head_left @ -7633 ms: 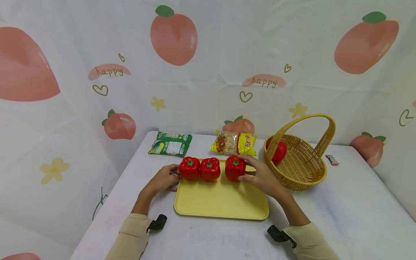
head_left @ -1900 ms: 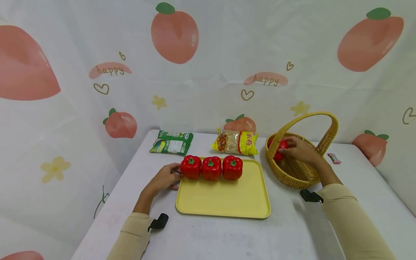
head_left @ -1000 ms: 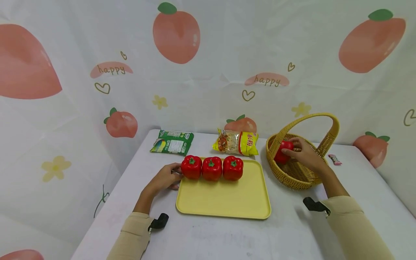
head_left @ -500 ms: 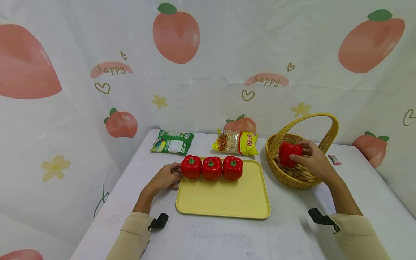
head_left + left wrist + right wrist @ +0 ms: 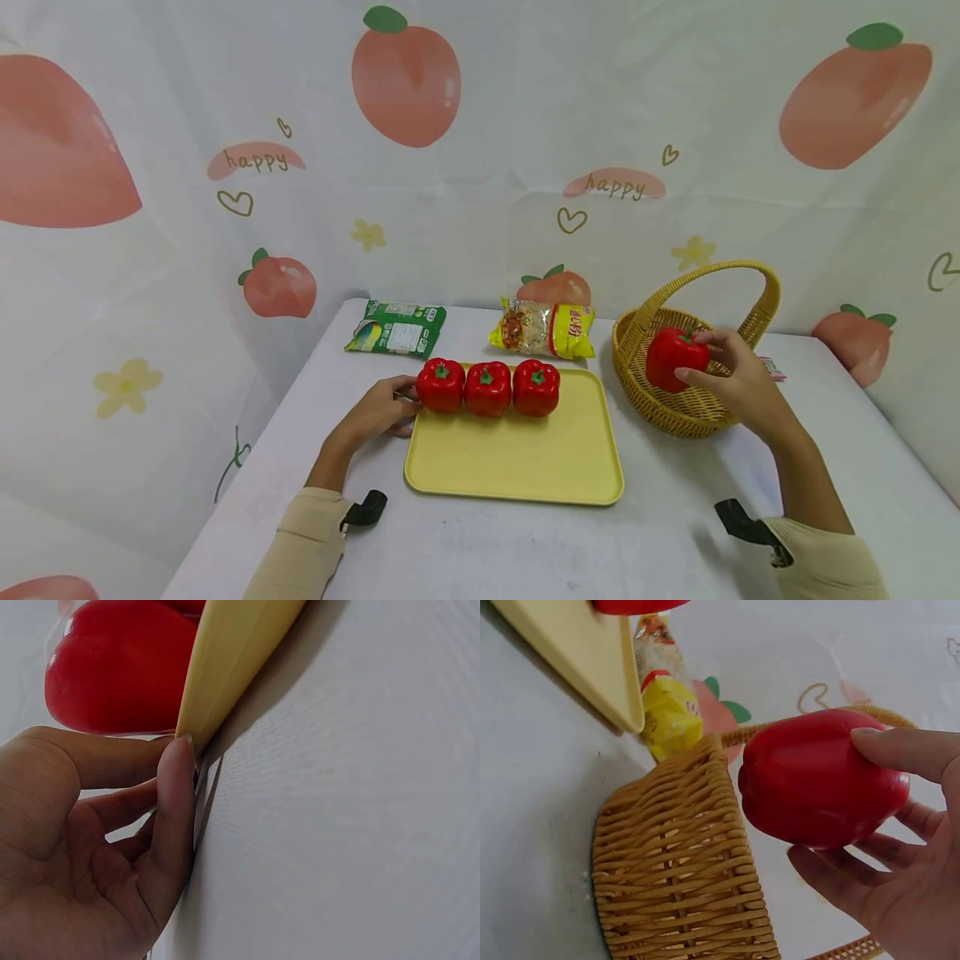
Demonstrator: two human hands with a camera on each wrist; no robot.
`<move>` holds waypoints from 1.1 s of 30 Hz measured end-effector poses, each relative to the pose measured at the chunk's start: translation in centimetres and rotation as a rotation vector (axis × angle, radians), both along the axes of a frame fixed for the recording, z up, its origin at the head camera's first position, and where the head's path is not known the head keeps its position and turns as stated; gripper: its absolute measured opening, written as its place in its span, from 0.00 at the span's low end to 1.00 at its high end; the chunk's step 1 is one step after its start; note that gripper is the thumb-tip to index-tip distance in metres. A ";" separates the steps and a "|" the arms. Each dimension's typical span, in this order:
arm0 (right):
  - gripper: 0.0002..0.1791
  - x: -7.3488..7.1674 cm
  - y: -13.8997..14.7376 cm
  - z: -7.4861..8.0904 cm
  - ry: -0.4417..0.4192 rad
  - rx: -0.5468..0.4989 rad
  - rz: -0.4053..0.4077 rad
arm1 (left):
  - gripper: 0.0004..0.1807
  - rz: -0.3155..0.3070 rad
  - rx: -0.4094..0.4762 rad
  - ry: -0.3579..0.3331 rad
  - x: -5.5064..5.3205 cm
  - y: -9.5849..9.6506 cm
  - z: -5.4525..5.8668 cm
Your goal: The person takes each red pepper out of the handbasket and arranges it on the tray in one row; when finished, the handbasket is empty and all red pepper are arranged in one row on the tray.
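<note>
In the head view, my right hand (image 5: 746, 383) grips a red bell pepper (image 5: 672, 358) above the wicker basket (image 5: 678, 421). The right wrist view has this bell pepper (image 5: 821, 780) between thumb and fingers, raised past the basket's rim. My left hand (image 5: 378, 408) is at the left edge of a yellow tray (image 5: 513, 458). Up close in the left wrist view, its thumb and a finger pinch the tray's rim (image 5: 217, 667), right beside a pepper (image 5: 120, 667). Three red bell peppers (image 5: 441, 386) stand in a row along the tray's far side.
Behind the tray lie a green snack packet (image 5: 401, 327) and a yellow noodle bag (image 5: 543, 328). A small pink wrapper (image 5: 772, 369) is partly hidden by my right hand. The basket's tall handle (image 5: 705, 271) arches over it. A printed cloth (image 5: 480, 225) hangs behind the white table (image 5: 495, 550).
Earlier, my right hand was at the third pepper on the tray; it then reached into the basket and has lifted a bell pepper up and toward me. My left hand has stayed put.
</note>
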State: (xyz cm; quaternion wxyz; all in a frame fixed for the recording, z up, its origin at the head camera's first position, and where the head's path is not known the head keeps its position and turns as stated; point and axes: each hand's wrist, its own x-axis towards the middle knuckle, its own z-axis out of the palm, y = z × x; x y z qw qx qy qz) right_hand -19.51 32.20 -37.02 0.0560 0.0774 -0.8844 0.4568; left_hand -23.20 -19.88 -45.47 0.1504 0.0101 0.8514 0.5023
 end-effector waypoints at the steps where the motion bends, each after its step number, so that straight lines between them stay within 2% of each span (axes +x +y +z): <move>1: 0.33 0.2 -0.1 0.0 0.007 -0.004 -0.004 | 0.31 -0.001 0.000 0.000 0.0 0.0 0.0; 14: 0.31 1.4 -1.3 -0.1 0.093 -0.039 0.001 | 0.29 -0.010 -0.016 -0.002 0.1 -0.1 0.4; 24: 0.28 1.8 -2.6 0.1 0.143 -0.083 0.080 | 0.29 -0.017 -0.013 -0.005 0.1 -0.1 0.6; 33: 0.29 1.6 -4.2 -0.3 0.113 -0.069 0.124 | 0.29 -0.019 -0.003 -0.009 -0.1 0.1 0.4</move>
